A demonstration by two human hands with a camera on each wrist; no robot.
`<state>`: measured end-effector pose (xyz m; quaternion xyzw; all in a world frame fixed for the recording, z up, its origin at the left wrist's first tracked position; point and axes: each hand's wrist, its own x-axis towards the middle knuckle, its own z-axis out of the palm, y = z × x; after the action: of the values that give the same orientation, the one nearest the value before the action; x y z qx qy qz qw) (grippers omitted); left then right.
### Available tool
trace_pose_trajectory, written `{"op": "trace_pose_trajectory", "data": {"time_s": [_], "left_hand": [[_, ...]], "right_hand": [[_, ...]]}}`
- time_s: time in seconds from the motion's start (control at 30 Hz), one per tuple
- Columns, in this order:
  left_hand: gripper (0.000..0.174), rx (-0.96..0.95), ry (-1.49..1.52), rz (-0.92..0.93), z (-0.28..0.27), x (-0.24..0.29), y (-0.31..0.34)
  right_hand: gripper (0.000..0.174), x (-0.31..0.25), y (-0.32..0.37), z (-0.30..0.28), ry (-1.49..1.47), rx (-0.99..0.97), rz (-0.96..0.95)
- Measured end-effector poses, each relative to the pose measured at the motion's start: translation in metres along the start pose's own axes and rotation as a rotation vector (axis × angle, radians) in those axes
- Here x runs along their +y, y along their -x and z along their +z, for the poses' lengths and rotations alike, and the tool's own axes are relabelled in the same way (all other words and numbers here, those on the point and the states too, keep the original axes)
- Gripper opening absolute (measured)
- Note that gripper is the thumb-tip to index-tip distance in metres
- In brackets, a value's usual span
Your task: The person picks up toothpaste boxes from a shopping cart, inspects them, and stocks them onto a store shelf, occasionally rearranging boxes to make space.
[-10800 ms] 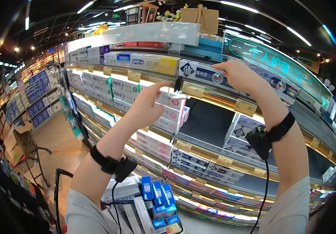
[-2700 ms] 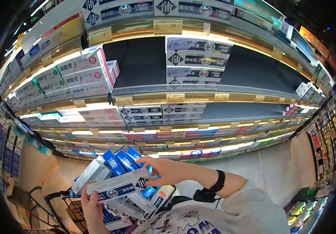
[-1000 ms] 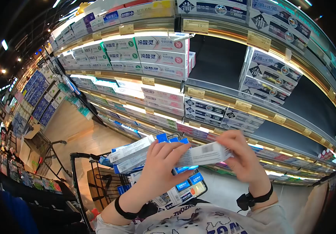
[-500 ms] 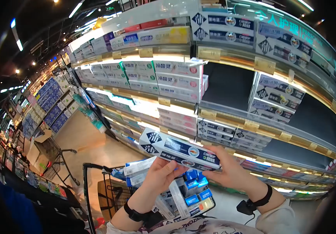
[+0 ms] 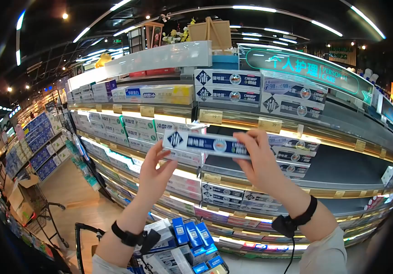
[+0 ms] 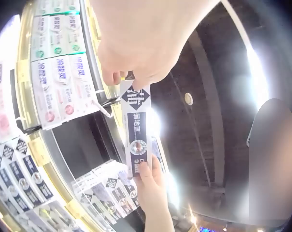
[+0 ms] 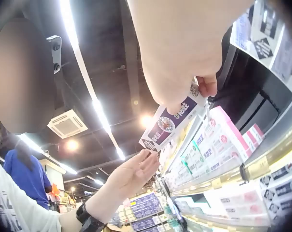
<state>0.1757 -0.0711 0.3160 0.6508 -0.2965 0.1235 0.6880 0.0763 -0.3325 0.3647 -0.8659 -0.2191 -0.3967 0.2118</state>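
Note:
A toothpaste box [image 5: 208, 143], white and navy with a dark diamond emblem at its left end, is raised before the shelves in the head view. My right hand [image 5: 262, 160] pinches its right end between thumb and fingers. At the left end are the fingertips of my left hand [image 5: 155, 171], its fingers loosely extended and its thumb apart below the box. In the left wrist view those fingertips overlap the emblem end of the box [image 6: 136, 128]. The right wrist view shows the box [image 7: 170, 118] tilted between both hands.
Similar toothpaste boxes [image 5: 227, 87] stand stacked on the upper shelf, above price tags [image 5: 211, 117]. White-and-green boxes [image 5: 109, 125] fill the shelf at left. Below, a shopping cart carries blue boxes [image 5: 192, 233] and white ones. A trolley with cartons [image 5: 25, 192] stands in the aisle.
Both hands have lifted the toothpaste box from above the cart up to the shelf fronts. The left hand has shifted from gripping its underside to its left end. The head view has tilted up.

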Motion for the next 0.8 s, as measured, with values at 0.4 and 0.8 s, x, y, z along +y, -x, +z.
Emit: {"op": "trace_pose_trajectory", "data": {"time_s": [0.4, 0.8], "left_hand": [[0.07, -0.098, -0.359, 0.333, 0.036, 0.004, -0.113], [0.074, -0.131, -0.232, 0.182, 0.039, 0.004, -0.144]], "right_hand": [[0.059, 0.065, -0.082, -0.03, 0.83, 0.307, -0.219], [0.037, 0.063, -0.103, -0.034, 0.821, 0.214, -0.213]]}}
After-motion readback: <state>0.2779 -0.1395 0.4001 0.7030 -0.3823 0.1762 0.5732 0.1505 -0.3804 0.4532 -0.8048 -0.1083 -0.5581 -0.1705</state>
